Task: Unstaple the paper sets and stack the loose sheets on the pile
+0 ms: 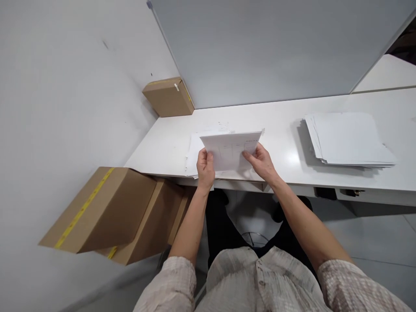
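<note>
Left hand [206,170] and right hand [262,164] pinched printed paper [230,151] at 2 opposite sides, likely keeping it flat for reading, tilted over a loose paper pile [193,149] on the counter [167,143], thicker paper stack [347,135] off right, probably leaving room.

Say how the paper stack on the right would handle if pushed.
The paper stack would probably slide apart, since its edges are uneven and nothing visible binds it. It seems unlikely to tip, lying low and flat on the desk.
</note>
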### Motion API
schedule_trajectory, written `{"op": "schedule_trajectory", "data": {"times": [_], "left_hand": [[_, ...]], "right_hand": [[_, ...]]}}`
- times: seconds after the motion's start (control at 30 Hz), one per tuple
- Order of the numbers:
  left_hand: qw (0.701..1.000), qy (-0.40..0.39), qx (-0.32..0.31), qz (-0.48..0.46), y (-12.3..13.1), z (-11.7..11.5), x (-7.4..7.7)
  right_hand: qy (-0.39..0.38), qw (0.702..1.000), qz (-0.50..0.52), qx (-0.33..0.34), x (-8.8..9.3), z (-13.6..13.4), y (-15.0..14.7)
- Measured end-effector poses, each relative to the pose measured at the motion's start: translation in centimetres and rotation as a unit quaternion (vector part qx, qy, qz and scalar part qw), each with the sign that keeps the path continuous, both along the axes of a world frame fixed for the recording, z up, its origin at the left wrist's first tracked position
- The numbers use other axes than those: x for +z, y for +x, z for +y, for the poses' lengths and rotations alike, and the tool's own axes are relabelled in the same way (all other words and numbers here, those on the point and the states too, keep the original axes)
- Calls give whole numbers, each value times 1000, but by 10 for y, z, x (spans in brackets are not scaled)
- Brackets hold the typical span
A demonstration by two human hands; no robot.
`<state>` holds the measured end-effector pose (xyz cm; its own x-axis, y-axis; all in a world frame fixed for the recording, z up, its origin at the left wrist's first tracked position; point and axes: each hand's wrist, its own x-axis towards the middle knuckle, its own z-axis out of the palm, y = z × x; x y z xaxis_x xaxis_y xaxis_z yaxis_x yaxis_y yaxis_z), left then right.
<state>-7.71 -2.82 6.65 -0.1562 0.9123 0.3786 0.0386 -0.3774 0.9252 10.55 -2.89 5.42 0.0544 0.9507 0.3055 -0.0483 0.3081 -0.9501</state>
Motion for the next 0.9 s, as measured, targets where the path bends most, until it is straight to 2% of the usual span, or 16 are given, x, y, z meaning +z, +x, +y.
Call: {"op": "schedule_trajectory", "data": {"times": [0.13, 0.37, 0.6, 0.9], "left_hand": [[1000, -2, -10, 11, 3, -1, 0], [997, -26, 59, 51, 7, -1, 5], [1000, 6, 22, 15, 7, 5, -2], [999, 5, 50, 5, 2, 7, -9]], "right_hand": [[-9, 1000, 7, 17, -2, 1, 4], [14, 1000, 17, 16, 2, 1, 7], [16, 1000, 6, 20, -5, 2, 7], [10, 999, 47, 23, -9, 2, 8]]}}
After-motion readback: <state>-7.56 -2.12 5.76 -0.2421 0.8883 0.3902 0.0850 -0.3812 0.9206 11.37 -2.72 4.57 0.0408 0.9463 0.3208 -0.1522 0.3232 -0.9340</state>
